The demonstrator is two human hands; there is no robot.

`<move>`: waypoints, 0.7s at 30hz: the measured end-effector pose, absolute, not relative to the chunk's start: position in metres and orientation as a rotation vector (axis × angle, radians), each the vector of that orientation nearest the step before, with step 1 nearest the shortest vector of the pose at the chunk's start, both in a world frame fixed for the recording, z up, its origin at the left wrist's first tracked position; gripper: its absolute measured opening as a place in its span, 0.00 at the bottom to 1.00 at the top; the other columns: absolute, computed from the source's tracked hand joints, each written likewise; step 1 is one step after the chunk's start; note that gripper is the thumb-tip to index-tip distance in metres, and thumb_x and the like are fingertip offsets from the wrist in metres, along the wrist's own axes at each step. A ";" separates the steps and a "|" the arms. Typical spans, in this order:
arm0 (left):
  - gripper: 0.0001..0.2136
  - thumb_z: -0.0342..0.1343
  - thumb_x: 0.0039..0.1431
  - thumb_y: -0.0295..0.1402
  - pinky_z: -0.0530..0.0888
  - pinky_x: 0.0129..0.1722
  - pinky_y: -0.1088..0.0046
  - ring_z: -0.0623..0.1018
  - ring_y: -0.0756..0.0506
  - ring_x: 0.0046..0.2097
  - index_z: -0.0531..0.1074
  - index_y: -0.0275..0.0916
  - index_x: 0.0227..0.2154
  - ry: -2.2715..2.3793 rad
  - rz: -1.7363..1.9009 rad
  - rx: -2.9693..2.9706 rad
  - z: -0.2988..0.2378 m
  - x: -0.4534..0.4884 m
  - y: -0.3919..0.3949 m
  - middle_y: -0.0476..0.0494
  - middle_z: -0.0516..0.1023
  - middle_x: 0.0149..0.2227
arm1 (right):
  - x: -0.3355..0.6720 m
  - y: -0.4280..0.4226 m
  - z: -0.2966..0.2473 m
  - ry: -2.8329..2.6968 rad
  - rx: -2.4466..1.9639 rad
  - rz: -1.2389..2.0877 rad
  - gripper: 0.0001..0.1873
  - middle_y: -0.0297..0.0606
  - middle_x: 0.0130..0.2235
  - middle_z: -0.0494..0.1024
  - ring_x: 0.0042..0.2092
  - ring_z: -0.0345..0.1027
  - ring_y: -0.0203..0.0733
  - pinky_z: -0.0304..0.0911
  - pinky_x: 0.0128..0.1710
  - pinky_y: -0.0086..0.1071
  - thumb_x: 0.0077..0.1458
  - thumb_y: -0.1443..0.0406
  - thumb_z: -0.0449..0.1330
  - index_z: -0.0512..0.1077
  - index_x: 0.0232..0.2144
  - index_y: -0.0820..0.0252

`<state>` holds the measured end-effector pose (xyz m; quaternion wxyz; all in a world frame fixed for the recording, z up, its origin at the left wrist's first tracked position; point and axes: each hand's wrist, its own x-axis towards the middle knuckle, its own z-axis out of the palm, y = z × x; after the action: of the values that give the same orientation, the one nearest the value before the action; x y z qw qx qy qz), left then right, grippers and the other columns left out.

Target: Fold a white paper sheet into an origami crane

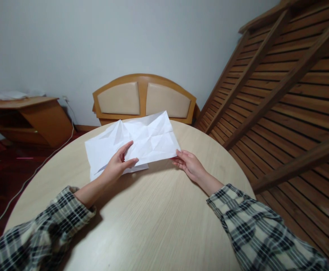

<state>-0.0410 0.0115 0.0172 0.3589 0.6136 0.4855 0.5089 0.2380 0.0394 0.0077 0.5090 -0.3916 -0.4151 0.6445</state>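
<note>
A white sheet of paper with several crossing crease lines is lifted and tilted above the round table. My right hand pinches its near right corner between thumb and fingers. At the sheet's left part, my left hand rests with thumb and index finger spread apart, the thumb along the near edge; its other fingers are hardly visible. More white paper spreads out to the left and under the creased part, lying on the table. Whether it is a separate sheet I cannot tell for sure.
The round pale wood table fills the foreground. Behind it stands a headboard with two beige panels against the wall. A slatted wooden frame leans at the right. On the left are a brown desk and a white cable.
</note>
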 end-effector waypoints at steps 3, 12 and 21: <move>0.38 0.67 0.49 0.40 0.78 0.39 0.66 0.72 0.36 0.55 0.61 0.42 0.63 1.210 1.275 1.574 0.023 -0.047 0.010 0.38 0.58 0.67 | 0.237 0.038 0.007 -0.949 -0.872 1.594 0.14 0.38 0.36 0.82 0.36 0.75 0.37 0.70 0.37 0.29 0.45 0.56 0.72 0.77 0.31 0.59; 0.29 0.59 0.58 0.43 0.72 0.25 0.74 0.72 0.50 0.29 0.65 0.41 0.61 1.299 1.287 1.751 0.039 -0.078 -0.013 0.36 0.74 0.55 | 0.229 0.030 0.008 -1.318 -0.982 1.522 0.26 0.41 0.30 0.81 0.32 0.74 0.36 0.66 0.32 0.29 0.44 0.44 0.68 0.77 0.27 0.62; 0.20 0.60 0.56 0.44 0.69 0.59 0.57 0.72 0.36 0.58 0.75 0.45 0.51 1.500 1.554 1.835 0.056 -0.117 -0.027 0.44 0.76 0.56 | 0.224 0.013 0.040 -1.550 -0.916 1.114 0.18 0.37 0.32 0.79 0.31 0.72 0.37 0.71 0.34 0.35 0.53 0.49 0.64 0.75 0.36 0.56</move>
<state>-0.1173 -0.0271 0.0559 0.1533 0.6398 0.5232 0.5418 0.2244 0.0132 0.0400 0.4899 -0.3772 -0.6383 0.4586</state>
